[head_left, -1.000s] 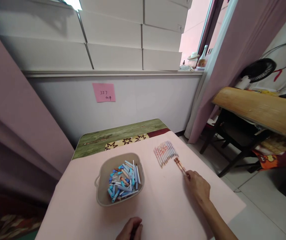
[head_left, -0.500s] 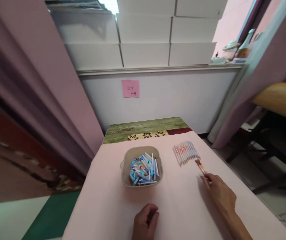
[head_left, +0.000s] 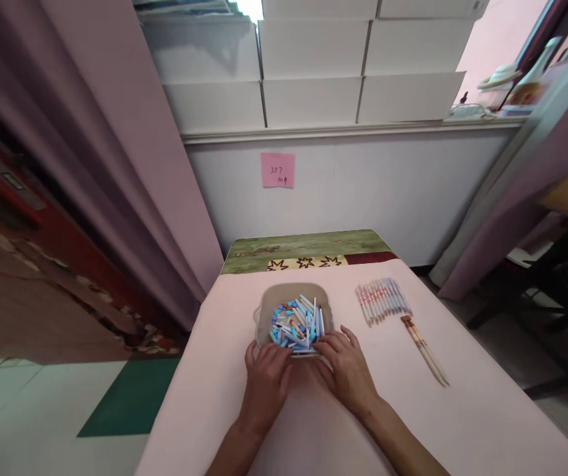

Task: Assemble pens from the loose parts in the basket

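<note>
Our right hand (head_left: 346,363) has moved from the two brown-ended pens (head_left: 425,350) to the near right edge of the tub (head_left: 282,293). These pens now lie on the counter (head_left: 214,396), near the right end of the pen row (head_left: 383,301); we judge them laid aside. Our left hand (head_left: 266,377) is at the near left edge. Both have half-bent fingers; we cannot tell whether they grip.

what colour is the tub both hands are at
The tub is greyish beige, best seen in the head view.
</note>
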Available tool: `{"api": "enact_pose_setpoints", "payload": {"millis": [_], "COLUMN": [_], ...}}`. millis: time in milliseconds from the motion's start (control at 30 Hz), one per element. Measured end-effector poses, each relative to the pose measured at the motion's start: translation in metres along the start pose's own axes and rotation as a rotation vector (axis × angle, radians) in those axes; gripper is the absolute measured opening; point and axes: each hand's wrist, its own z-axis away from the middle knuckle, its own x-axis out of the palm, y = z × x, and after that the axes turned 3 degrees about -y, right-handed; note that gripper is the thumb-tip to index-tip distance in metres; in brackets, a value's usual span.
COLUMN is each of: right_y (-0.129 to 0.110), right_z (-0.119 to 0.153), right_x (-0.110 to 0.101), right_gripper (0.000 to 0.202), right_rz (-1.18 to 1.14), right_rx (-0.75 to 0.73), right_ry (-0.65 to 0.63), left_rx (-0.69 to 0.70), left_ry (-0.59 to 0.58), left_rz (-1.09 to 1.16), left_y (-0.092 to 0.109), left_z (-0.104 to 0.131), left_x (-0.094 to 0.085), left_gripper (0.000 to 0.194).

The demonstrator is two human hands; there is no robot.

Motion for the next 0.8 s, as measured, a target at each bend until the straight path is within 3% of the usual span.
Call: {"api": "enact_pose_setpoints", "payload": {"millis": [200, 333, 433, 533, 667, 800], "right_y": [-0.003, -0.002, 0.002, 0.005, 0.005, 0.0], "right_z": [0.021, 0.026, 0.014, -0.007, -0.04, -0.062], "right_x": [-0.01, -0.024, -0.029, -0.031, -0.034, -0.031], "right_gripper": [0.006, 0.019, 0.019, 0.017, 0.022, 0.025], "right_rz": [-0.055, -0.069, -0.036, 0.039, 0.187, 0.344], "right_rx": [-0.017, -0.057, 0.011, 0.132, 0.305, 0.427], "right_ry": [-0.044, 0.009, 0.066, -0.012, -0.225, -0.449], "left_rx": [0.101, 0.128, -0.044, -0.331, -0.635, -0.725], "left_ry": [0.067, 0.024, 0.154, 0.258, 0.195, 0.154], "left_rz": [0.042, 0.009, 0.035, 0.15, 0.446, 0.73], "left_y": [0.011, 0.005, -0.007, -0.017, -0.023, -0.023], "left_z": [0.03, 0.042, 0.038, 0.032, 0.034, 0.04], "left_x": [0.004, -0.005, -0.014, -0.016, -0.008, 0.001], "left_gripper": [0.03, 0.031, 0.031, 0.038, 0.059, 0.064]}}
